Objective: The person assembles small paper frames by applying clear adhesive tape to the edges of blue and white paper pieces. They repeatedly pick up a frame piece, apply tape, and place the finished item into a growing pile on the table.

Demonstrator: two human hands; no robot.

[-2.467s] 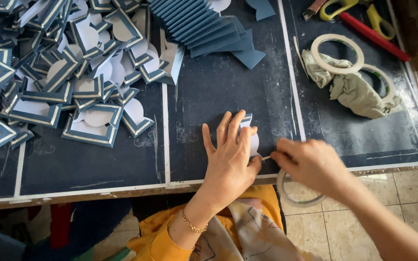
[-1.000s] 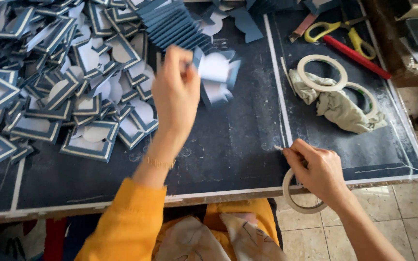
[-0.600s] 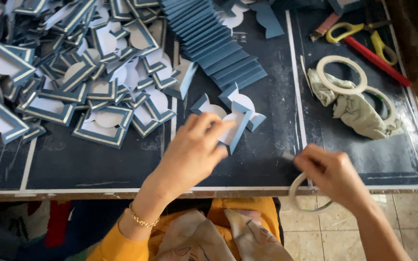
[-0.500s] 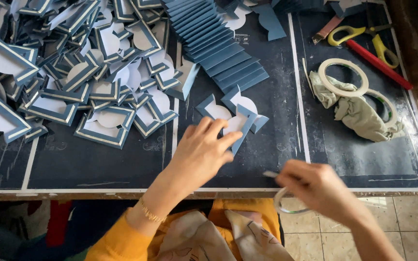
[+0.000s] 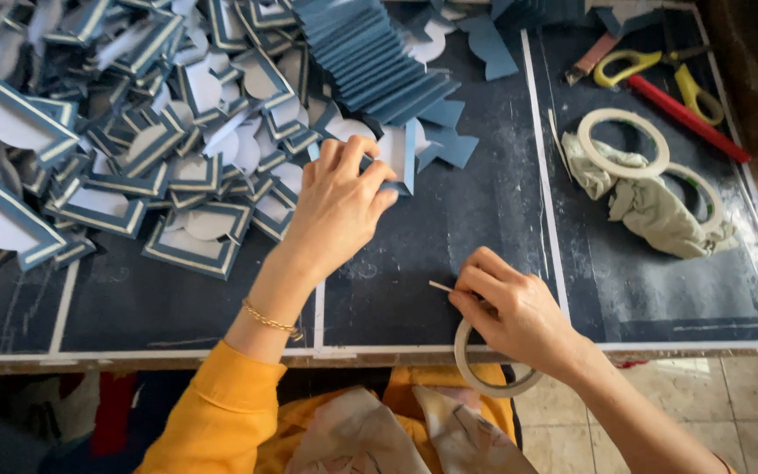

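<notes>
The left hand [image 5: 341,204] reaches out over the tabletop [image 5: 449,263] and its fingers curl down onto a small folded blue and white card piece [image 5: 399,155], holding it in place. That piece sits at the edge of a big pile of blue and white card frames [image 5: 133,132] that covers the left side. Just above it lies a fanned row of plain blue card strips [image 5: 379,57], and a few loose blue card shapes [image 5: 449,140] lie beside it.

The right hand [image 5: 511,312] is near the front edge. Its thumb and finger pinch the loose end of a strip of tape, and the tape roll [image 5: 484,373] hangs from that hand, partly past the edge of the tabletop.

On the right side sit two more pale tape rings [image 5: 625,145], resting on a crumpled grey-green cloth [image 5: 651,206]. Behind them are yellow-handled scissors [image 5: 651,66] and a red stick-like tool [image 5: 686,118].

The tabletop is dark blue-black with thin white lines that split it into boxes. Below it there is pale tiled floor [image 5: 747,404].

The pile is cut off at the top and left. The person's lap with orange cloth shows below, and the fingertips of the left hand hide part of the card piece.
</notes>
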